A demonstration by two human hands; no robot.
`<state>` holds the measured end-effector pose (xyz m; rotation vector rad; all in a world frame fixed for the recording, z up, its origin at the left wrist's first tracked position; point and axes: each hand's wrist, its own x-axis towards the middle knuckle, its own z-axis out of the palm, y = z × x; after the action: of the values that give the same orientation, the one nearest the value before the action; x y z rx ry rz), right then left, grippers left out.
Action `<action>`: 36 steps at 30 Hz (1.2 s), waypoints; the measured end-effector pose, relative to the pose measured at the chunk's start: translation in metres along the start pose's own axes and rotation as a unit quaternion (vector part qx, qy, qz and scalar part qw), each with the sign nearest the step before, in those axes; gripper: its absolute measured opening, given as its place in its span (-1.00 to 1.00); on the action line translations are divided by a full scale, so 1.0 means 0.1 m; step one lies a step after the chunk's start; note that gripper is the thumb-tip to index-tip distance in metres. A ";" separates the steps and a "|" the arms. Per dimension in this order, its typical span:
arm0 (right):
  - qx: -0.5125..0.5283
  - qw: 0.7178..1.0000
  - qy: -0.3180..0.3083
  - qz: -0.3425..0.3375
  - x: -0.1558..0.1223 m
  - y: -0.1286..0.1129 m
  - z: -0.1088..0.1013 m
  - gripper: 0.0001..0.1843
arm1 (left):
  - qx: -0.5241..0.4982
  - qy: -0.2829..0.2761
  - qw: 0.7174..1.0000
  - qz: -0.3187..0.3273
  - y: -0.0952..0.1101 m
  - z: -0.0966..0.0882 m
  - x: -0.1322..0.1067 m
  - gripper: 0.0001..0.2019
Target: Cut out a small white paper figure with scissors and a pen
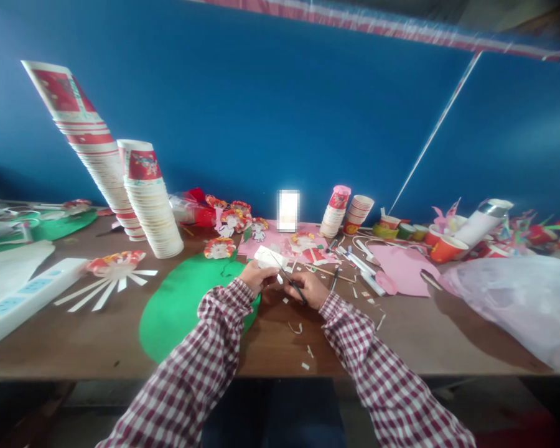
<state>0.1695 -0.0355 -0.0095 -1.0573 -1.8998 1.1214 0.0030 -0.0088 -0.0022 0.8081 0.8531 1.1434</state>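
Between thumb and fingers, my left hand (257, 276) pinches a small white piece of paper (267, 256). My right hand (310, 290) is closed around a pair of scissors (297, 290) with dark handles. The scissors' blades point up and left, at the paper's right side; whether they are cutting into it I cannot tell. Small white paper scraps (305, 366) lie on the brown table below and to the right of my hands. Beneath my left forearm is a green rounded sheet (182, 305).
Tall stacks of paper cups (152, 211) lean at the left, near a white power strip (32, 298) and a cut-out cup with splayed strips (116, 274). Pink sheets (401, 269), shorter cup stacks (336, 214) and a plastic bag (518, 305) are behind and right. A blue wall (242, 112) closes the back.
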 end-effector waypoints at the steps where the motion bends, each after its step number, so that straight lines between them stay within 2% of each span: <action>1: 0.000 1.000 0.001 0.001 0.00 0.01 0.00 -0.88 | -0.001 -0.005 1.000 -0.002 0.00 -0.01 0.00 -0.83; 7: 0.014 1.000 0.020 0.006 0.02 0.05 0.03 -0.86 | -0.036 0.000 0.999 -0.002 -0.01 0.00 -0.01 -0.81; 16: 0.032 0.996 0.075 0.017 0.03 0.03 0.10 -0.78 | -0.109 0.034 0.993 0.023 -0.10 0.17 -0.07 -0.90; 23: 0.003 0.997 0.078 0.024 0.02 0.04 0.09 -0.81 | -0.126 0.076 0.988 0.038 -0.17 0.18 -0.04 -0.90; 36: -0.022 0.998 0.064 0.015 0.02 0.02 0.10 -0.80 | -0.120 0.090 0.988 0.017 -0.18 0.19 -0.05 -0.85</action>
<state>0.1604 -0.0364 -0.0153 -1.1571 -1.8216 1.0080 0.0260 -0.0195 -0.0088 0.5279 0.8315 1.3358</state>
